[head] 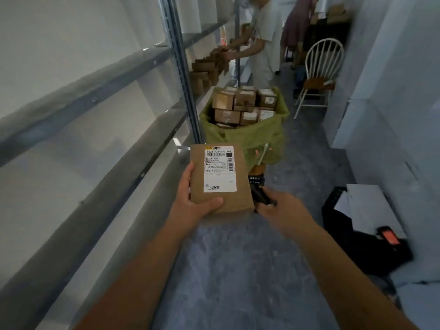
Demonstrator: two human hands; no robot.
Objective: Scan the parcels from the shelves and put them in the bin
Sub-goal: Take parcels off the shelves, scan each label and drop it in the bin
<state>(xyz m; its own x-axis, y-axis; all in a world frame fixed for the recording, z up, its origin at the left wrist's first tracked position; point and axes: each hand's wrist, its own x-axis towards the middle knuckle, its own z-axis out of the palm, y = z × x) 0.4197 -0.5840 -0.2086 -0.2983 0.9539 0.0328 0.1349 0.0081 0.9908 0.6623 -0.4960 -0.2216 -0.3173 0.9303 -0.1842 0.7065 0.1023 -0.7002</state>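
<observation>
Grey shelves [95, 115] run along the left; ahead, the green bin [266, 136] holds stacked boxes. The left hand [190, 201] grips a flat brown parcel [220, 177], label up, long axis pointing toward the bin. The right hand [283, 210] curls around a dark scanner [258, 189], mostly hidden behind the parcel.

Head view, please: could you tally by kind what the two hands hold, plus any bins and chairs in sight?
Parcel, in the left hand: 1
Scanner, in the right hand: 1
Green bin: 1
White chair: 1
Total: 4
</observation>
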